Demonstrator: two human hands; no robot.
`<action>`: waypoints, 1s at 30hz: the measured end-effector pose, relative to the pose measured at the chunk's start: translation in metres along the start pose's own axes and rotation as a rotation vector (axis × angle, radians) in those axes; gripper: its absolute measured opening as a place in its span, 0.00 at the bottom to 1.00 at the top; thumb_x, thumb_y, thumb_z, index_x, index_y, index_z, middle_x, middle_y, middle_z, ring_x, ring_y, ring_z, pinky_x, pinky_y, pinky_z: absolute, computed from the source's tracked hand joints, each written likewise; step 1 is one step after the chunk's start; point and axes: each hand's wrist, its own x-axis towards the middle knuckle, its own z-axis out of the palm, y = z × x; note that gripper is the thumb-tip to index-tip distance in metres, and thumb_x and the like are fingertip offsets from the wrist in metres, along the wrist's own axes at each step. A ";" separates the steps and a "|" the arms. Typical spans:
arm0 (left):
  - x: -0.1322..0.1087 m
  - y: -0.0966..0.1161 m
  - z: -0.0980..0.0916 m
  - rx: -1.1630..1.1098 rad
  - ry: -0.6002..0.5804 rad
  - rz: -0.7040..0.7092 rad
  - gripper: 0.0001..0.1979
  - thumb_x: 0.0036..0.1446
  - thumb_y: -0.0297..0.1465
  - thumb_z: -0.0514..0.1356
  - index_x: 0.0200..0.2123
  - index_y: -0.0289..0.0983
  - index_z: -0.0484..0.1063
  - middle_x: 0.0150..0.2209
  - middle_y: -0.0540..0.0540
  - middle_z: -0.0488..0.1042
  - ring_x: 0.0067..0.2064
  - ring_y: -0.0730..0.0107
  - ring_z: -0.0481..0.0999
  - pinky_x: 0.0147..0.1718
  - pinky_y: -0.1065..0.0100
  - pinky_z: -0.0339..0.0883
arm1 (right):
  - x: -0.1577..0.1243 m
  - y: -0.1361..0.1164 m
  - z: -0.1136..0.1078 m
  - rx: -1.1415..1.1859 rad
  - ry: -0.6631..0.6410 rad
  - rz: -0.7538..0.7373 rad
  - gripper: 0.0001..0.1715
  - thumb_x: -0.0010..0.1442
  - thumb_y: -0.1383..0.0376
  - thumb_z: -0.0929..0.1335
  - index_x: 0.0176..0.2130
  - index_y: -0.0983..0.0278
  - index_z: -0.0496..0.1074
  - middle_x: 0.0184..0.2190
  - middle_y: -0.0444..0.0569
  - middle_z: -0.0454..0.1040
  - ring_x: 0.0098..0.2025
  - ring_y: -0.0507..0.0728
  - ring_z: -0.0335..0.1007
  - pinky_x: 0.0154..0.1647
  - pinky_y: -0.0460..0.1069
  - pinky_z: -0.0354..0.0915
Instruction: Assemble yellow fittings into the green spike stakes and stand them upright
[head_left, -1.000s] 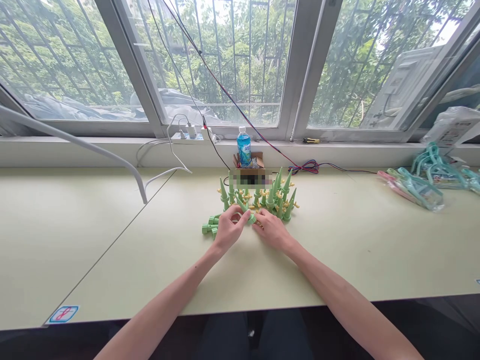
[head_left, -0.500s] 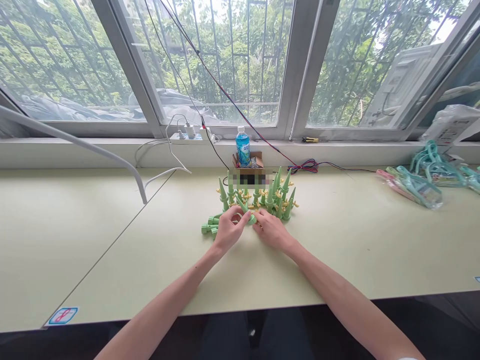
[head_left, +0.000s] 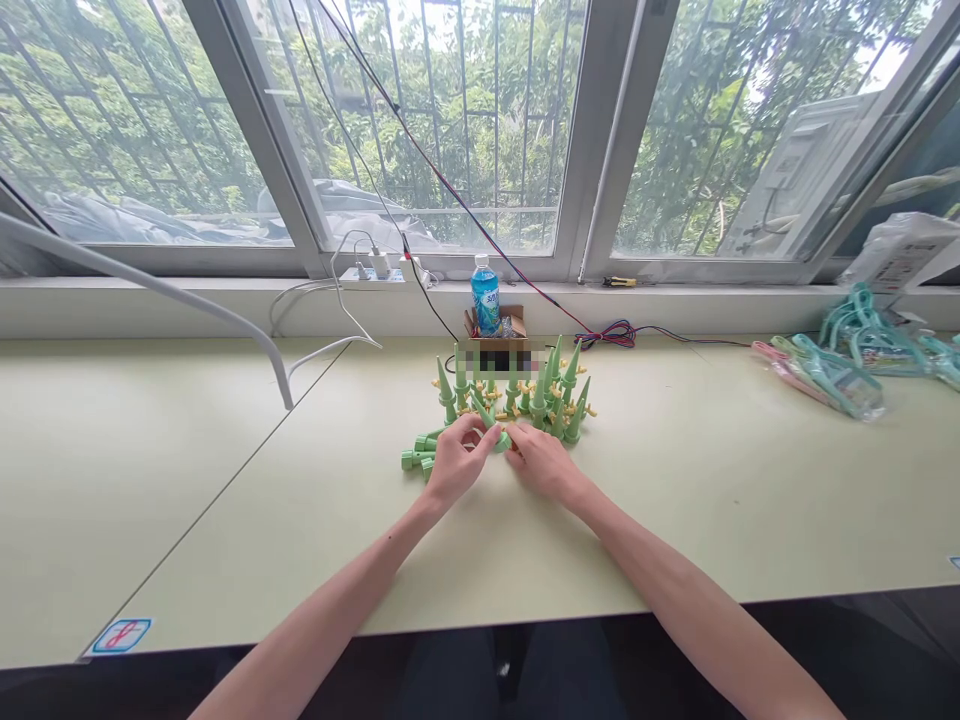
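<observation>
My left hand [head_left: 459, 457] is closed around a green plant watering spike [head_left: 482, 410], its pointed end tilted up and away to the left. Against the spike's capped end, my right hand [head_left: 541, 458] has its fingers pinched on a small yellow valve [head_left: 513, 432], mostly hidden by the fingertips. Behind both hands stand several green spikes with yellow valves [head_left: 539, 398], points upward. Beside my left hand lie several more green spikes [head_left: 417, 459] on their sides, with no yellow part visible on them.
At the back of the pale table [head_left: 675, 480] a blue bottle [head_left: 486, 296] stands at a small cardboard box [head_left: 516, 322]. Coiled wires [head_left: 616, 334] lie right of it, packaged teal hangers [head_left: 874, 335] at far right. A white tube [head_left: 187, 290] arches over the left side.
Both hands stay in nearly the same place, with the spike and valve still held together. The view has shifted very slightly.
</observation>
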 end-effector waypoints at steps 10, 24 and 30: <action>0.000 0.000 0.000 0.010 0.009 0.001 0.16 0.55 0.43 0.63 0.27 0.37 0.66 0.24 0.52 0.65 0.22 0.76 0.64 0.18 0.74 0.58 | -0.002 0.000 -0.002 0.024 0.020 -0.022 0.03 0.62 0.70 0.61 0.37 0.62 0.63 0.34 0.47 0.69 0.31 0.53 0.64 0.26 0.46 0.49; 0.002 -0.002 -0.002 0.012 0.036 0.023 0.16 0.58 0.43 0.60 0.28 0.37 0.66 0.24 0.52 0.65 0.22 0.77 0.65 0.18 0.74 0.58 | 0.000 0.005 -0.001 0.277 0.202 -0.092 0.03 0.58 0.70 0.63 0.35 0.63 0.66 0.31 0.45 0.71 0.29 0.52 0.64 0.31 0.45 0.58; 0.003 -0.001 -0.004 -0.032 0.047 -0.025 0.14 0.59 0.44 0.59 0.34 0.38 0.69 0.22 0.53 0.65 0.19 0.76 0.66 0.14 0.74 0.57 | -0.001 0.004 -0.009 0.452 0.386 -0.117 0.07 0.59 0.68 0.64 0.39 0.65 0.70 0.31 0.45 0.72 0.23 0.49 0.60 0.30 0.46 0.62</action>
